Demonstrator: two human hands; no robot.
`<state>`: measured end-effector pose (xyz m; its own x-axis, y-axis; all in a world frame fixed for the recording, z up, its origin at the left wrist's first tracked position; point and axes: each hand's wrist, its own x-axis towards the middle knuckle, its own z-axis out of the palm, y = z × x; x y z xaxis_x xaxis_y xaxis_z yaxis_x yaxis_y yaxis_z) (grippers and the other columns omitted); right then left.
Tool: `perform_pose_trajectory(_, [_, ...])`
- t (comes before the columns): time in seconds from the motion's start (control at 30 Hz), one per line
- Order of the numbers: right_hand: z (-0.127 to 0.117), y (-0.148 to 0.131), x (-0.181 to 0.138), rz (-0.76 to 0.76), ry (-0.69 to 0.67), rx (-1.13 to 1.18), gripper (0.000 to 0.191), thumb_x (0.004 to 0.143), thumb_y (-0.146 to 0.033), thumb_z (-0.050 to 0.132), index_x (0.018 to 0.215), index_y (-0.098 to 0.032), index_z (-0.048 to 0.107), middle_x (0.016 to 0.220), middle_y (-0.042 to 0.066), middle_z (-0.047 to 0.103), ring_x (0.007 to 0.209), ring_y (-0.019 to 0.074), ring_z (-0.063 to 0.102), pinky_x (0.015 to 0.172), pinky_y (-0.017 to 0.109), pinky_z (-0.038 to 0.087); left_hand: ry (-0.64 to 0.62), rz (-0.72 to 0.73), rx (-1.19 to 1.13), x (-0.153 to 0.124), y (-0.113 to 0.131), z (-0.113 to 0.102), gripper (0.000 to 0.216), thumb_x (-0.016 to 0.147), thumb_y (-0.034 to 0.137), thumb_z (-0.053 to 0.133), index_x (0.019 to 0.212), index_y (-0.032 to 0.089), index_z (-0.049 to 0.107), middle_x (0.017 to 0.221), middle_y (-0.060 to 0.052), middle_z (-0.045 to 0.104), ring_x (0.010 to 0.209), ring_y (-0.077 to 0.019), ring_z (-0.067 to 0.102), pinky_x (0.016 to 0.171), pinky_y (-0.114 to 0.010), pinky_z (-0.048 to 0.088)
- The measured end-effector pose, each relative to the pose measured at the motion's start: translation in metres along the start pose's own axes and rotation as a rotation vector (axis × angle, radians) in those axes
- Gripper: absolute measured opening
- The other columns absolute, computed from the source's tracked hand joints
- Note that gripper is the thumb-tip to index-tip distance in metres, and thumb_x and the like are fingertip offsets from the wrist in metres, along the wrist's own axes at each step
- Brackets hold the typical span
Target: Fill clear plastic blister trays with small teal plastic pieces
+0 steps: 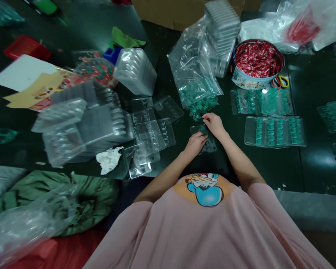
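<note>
A clear plastic blister tray (210,144) lies on the dark table in front of me, with a little green in its upper part. My left hand (196,144) rests on the tray's left side, fingers bent and pressed together; what they hold, if anything, is hidden. Just above the tray, my right hand (213,123) pinches at the near edge of a heap of small green translucent plastic pieces (201,105). Whatever is between those fingertips is too small to name. The heap spills from a clear plastic bag (194,63).
Filled trays of green pieces (276,131) lie at the right, below a round tin (257,80) of red packets and scissors (280,82). Loose clear trays (148,130), tray stacks (98,125) and a crumpled white tissue (108,160) occupy the left. More stacked trays (222,28) stand behind the bag.
</note>
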<state>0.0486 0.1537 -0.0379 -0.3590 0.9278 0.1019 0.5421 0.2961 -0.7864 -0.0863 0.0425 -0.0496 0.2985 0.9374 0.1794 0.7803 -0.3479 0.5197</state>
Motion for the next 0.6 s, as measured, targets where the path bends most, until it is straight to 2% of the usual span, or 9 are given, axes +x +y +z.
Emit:
perform_pose_trajectory(0.13, [0.013, -0.013, 0.018, 0.013, -0.052, -0.315, 0.017, 0.085, -0.016, 0.062, 0.1, -0.019, 0.069, 0.099, 0.01, 0.064, 0.089, 0.022, 0.061, 0.079, 0.034, 0.047, -0.004, -0.069, -0.1, -0.002, 0.002, -0.011, 0.023, 0.087, 0.019, 0.061, 0.107, 0.015, 0.072, 0.1, -0.011, 0.067, 0.094, -0.0213, 0.064, 0.086, -0.033, 0.051])
perform_pose_trajectory(0.27, [0.018, -0.017, 0.024, 0.021, -0.075, -0.418, 0.013, 0.089, -0.017, 0.058, 0.096, -0.016, 0.069, 0.1, 0.013, 0.063, 0.092, 0.0243, 0.06, 0.078, 0.034, 0.045, 0.132, -0.225, -0.353, -0.002, -0.001, -0.02, 0.025, 0.083, 0.026, 0.068, 0.106, 0.017, 0.073, 0.098, -0.009, 0.07, 0.089, -0.0198, 0.065, 0.084, -0.033, 0.051])
perform_pose_trajectory(0.37, [0.013, -0.015, 0.021, 0.039, -0.063, -0.366, 0.015, 0.091, -0.017, 0.054, 0.091, -0.016, 0.068, 0.094, 0.011, 0.063, 0.086, 0.0222, 0.06, 0.076, 0.033, 0.044, 0.279, -0.469, -0.642, 0.005, -0.006, -0.023, 0.022, 0.081, 0.028, 0.068, 0.1, 0.019, 0.075, 0.093, -0.007, 0.071, 0.081, -0.017, 0.065, 0.079, -0.03, 0.051])
perform_pose_trajectory(0.47, [0.004, -0.015, 0.01, 0.018, -0.02, -0.221, 0.014, 0.09, -0.017, 0.054, 0.087, -0.016, 0.068, 0.085, 0.007, 0.062, 0.078, 0.0187, 0.057, 0.075, 0.031, 0.043, 0.373, -0.71, -1.027, 0.015, -0.008, -0.028, 0.031, 0.08, 0.034, 0.071, 0.105, 0.017, 0.072, 0.093, -0.007, 0.072, 0.079, -0.0147, 0.067, 0.074, -0.026, 0.05])
perform_pose_trajectory(0.6, [-0.006, -0.023, -0.017, -0.066, 0.018, 0.003, 0.013, 0.089, -0.022, 0.054, 0.084, -0.018, 0.066, 0.08, 0.003, 0.059, 0.072, 0.0153, 0.054, 0.071, 0.029, 0.043, 0.383, -0.84, -1.397, 0.027, -0.004, -0.036, 0.037, 0.079, 0.036, 0.074, 0.109, 0.016, 0.068, 0.091, -0.007, 0.072, 0.078, -0.0116, 0.067, 0.072, -0.022, 0.049])
